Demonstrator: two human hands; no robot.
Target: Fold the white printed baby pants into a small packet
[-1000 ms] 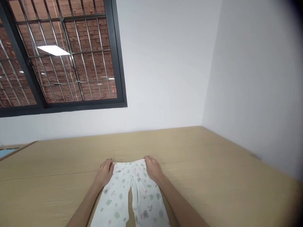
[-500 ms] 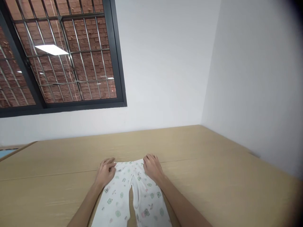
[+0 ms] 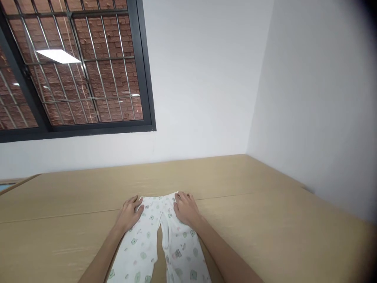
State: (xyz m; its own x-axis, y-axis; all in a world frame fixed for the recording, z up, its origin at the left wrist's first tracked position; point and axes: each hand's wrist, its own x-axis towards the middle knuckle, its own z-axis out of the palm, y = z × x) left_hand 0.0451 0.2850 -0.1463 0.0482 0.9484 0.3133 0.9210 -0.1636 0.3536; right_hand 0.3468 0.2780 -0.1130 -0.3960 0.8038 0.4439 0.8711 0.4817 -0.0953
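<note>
A pair of small white pants (image 3: 182, 247) with green and pink prints lies spread on the tan tabletop, waistband toward the far side. The two legs part below the crotch and run off the bottom edge of the view. At the waistband's left corner rests my left hand (image 3: 129, 214), its thumb apart from the fingers and touching the cloth. My right hand (image 3: 186, 208) lies over the right corner, fingers laid on the fabric with the thumb spread inward. Both hands look open, pressing on the cloth; the undersides of the fingers are hidden.
The tan tabletop (image 3: 265, 220) has a seam running across it and meets a white wall (image 3: 203, 78) at the back and another on the right. A dark-framed window (image 3: 97, 127) with metal bars is at upper left, brick behind it.
The view has shifted slightly, so everything sits a little higher and further left. Both hands stay at the waistband corners; the left thumb and fingers look a bit more spread.
</note>
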